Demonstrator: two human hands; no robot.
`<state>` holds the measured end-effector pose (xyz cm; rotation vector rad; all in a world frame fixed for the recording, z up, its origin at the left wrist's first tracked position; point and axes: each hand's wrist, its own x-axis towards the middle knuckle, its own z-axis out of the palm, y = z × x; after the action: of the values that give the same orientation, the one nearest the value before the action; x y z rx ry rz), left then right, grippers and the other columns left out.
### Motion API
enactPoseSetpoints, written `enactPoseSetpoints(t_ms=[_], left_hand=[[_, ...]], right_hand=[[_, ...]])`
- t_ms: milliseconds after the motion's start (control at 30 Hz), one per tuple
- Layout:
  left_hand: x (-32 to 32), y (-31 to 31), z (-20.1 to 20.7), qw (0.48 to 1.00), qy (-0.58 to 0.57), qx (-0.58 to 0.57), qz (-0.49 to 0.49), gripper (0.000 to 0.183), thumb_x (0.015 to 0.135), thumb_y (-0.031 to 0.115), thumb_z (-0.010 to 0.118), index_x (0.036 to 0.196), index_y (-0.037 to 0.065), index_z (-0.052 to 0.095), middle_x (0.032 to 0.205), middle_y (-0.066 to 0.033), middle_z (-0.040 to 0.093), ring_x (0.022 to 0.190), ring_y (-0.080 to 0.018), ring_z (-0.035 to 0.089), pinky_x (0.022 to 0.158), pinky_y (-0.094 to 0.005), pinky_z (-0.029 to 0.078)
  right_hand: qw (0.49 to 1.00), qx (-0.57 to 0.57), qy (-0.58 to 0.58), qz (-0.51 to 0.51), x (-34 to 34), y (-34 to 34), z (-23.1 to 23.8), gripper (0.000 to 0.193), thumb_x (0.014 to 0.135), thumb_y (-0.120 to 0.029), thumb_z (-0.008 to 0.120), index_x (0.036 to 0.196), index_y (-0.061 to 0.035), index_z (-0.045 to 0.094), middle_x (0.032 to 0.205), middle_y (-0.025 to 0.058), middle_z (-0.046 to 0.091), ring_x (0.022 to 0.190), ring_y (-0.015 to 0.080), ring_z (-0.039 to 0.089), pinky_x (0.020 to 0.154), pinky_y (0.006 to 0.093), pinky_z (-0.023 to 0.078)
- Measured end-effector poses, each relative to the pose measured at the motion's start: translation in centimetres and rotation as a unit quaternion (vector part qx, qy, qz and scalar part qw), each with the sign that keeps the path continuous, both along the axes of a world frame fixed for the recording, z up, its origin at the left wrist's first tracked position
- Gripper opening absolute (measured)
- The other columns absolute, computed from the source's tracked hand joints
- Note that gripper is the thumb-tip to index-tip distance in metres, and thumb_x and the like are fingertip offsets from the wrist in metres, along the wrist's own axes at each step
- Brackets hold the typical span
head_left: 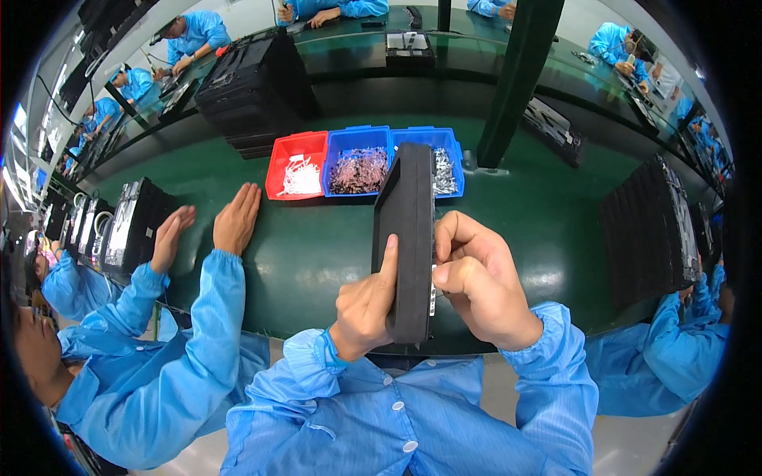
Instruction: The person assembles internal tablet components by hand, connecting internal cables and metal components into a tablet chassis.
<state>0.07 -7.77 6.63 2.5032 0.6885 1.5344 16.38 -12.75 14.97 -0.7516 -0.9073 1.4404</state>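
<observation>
Beyond the grips, a red bin [300,146] is holding white pieces [302,176], a blue bin [357,138] pinkish pieces [357,173]; a second blue bin [446,138] is sitting partly hidden behind the black panel [413,246]. The left grip [365,311] is clasping this panel upright; the right grip [486,282] is curling at its right edge, fingertips close; whether they are pinching anything, I cannot tell.

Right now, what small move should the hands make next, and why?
Probably a gentle inward press by the right hand at the black case's right edge. Its fingers are already bunched there, and the left hand braces the case from the other side. Whether they pinch a small part, I can't tell.
</observation>
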Motion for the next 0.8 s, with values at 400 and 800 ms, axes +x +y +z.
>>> enactPoseSetpoints(t_ms=[400, 800], left_hand=[[-0.1, 0.2, -0.1, 0.999, 0.016, 0.025, -0.042, 0.075, 0.066, 0.007, 0.074, 0.133, -0.019, 0.051, 0.068, -0.0134, 0.065, 0.049, -0.0171, 0.061, 0.047, -0.0302, 0.048], [1.3, 1.6, 0.6, 0.653, -0.170, -0.675, -0.297, 0.050, 0.088, 0.022, 0.075, 0.128, -0.003, 0.057, 0.108, -0.0092, 0.068, 0.092, -0.0145, 0.064, 0.083, -0.0303, 0.052]], right_hand=[[0.990, 0.096, 0.035, -0.096, -1.8, -2.8, -2.2, 0.056, 0.076, -0.002, 0.065, 0.125, -0.0015, 0.039, 0.114, 0.0096, 0.047, 0.101, 0.0164, 0.045, 0.092, 0.0327, 0.038], [0.950, -0.054, -0.224, -0.209, 7.6, -8.6, -10.2, 0.055, 0.100, -0.019, 0.062, 0.145, 0.0054, 0.043, 0.131, 0.0131, 0.061, 0.113, 0.0133, 0.059, 0.096, 0.0257, 0.046]])
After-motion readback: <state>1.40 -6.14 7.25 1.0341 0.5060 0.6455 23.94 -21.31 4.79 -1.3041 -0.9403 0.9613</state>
